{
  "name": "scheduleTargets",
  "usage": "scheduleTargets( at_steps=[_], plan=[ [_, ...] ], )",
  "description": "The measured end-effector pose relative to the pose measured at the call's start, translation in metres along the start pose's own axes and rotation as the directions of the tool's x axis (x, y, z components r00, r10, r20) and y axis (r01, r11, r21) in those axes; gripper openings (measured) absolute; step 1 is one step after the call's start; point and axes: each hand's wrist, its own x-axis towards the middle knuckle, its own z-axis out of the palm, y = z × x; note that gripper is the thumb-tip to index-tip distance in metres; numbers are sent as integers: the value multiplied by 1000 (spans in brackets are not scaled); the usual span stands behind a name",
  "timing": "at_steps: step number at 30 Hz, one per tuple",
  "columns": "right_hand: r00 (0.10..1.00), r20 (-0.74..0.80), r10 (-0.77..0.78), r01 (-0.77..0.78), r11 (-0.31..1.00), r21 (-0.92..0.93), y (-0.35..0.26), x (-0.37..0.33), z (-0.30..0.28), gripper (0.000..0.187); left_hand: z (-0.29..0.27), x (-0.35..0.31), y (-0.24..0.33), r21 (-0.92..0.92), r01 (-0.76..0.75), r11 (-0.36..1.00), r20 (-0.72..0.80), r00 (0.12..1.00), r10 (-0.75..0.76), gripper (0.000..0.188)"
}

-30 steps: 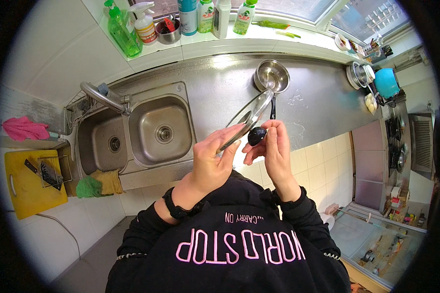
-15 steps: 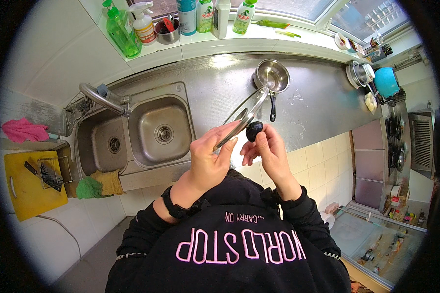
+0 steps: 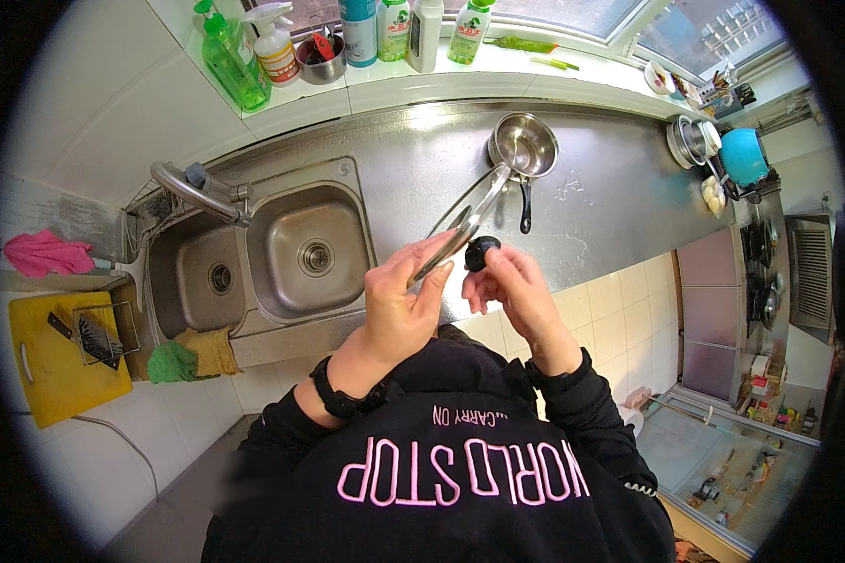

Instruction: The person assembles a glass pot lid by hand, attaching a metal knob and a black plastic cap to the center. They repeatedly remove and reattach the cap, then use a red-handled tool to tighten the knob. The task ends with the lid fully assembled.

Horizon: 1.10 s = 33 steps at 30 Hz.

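Overhead, the left hand (image 3: 399, 305) clasps a glass lid (image 3: 465, 223) by its rim, while the right hand (image 3: 512, 281) pinches its black knob (image 3: 481, 251). Behind, a steel saucepan (image 3: 524, 145) on the counter (image 3: 610, 202) seems empty.

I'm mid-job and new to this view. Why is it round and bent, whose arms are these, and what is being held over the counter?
There is no machine here. A fisheye camera on a person's head looks down, so straight edges bend near the rim, and the forearms rising from the lower edge are that person's own. The left hand grips a glass lid by its rim, tilted edge-on. The right hand has its fingers on the lid's black knob. Below lies a steel counter with a small saucepan and, to the left, a double sink with a tap. Bottles stand on the sill behind.
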Motion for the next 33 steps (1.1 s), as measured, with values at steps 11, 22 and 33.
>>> scheduleTargets(
  at_steps=[11, 22, 33],
  plan=[
    [998, -44, -50, 42, 985, -170, 1, -2, 0, 65, 2, 4, -3, -23, -7, 1000, 37, 999, 8, 28],
    [904, -286, -317, 269, 943, -197, 15, 9, 9, 41, 6, 2, -1, -225, 178, 958, 78, 983, -164, 31],
    [954, -271, -131, 122, 991, -50, 2, 6, -2, 26, 7, 0, -4, -229, 178, 957, 106, 982, -157, 33]
  ],
)
